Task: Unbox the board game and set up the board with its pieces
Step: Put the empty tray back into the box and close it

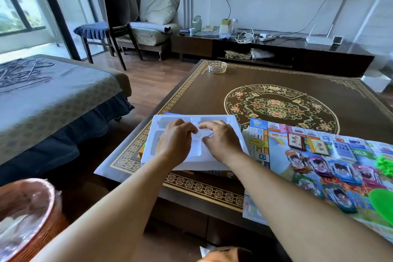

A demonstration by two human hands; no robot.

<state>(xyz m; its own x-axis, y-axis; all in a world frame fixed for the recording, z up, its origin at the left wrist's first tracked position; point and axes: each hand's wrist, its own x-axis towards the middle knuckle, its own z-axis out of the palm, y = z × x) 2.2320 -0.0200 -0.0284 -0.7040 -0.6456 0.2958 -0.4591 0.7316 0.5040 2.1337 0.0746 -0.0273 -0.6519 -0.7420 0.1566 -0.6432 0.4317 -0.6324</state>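
Both hands meet over the white plastic insert tray (221, 162): the left hand (175, 144) and the right hand (221, 142) each curl thumb and fingertips onto a small clear packet (202, 135) held between them, just above the tray's middle. What the packet contains is too blurred to tell. The tray, with several moulded recesses, lies on the game box (212, 173), whose yellow and blue edges show beneath it at the near left corner of the counter (212, 93).

Just to the right of the tray, the game board (276, 155) is spread flat on the counter, its near edge hanging past the counter's rim. On the board lie two small card decks (306, 143) side by side, a stack of blue cards (344, 151), and rows of colourful character cards (331, 168). Green plastic pieces (385, 165) sit at the board's far right edge.

Farther back on the counter stands a glass ashtray (217, 67). A lined wicker bin (27, 219) stands on the floor at near left, beside a bed (53, 95). Against the far wall are a low TV cabinet (276, 49) and a chair (119, 27).
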